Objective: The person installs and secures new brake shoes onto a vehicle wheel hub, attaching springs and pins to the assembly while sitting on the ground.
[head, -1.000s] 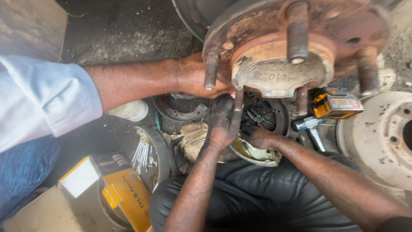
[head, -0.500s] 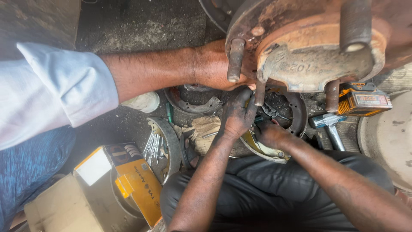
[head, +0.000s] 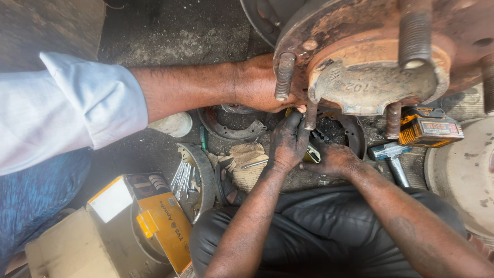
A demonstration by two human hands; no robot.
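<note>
Rusty wheel hub (head: 370,77) w/ threaded studs, left hand (head: 288,144) touching one

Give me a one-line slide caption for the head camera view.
Two grease-blackened hands, left hand and right hand, work under a rusty round wheel hub with threaded studs while another person's hand steadies it.

Yellow carton (head: 159,219): lower left of the frame, on the floor; rectangular box, yellow-orange faces with a dark printed panel at its upper end, lying tilted.
White label (head: 112,198): rectangular patch on the carton's upper-left face, plain white.
Brown cardboard box (head: 67,249): bottom-left corner, just beside the yellow carton; dull tan, flaps open.
Small orange box (head: 429,128): right of centre, below the rusty hub; orange-yellow sides, dark top with a red-and-white label strip.
</note>
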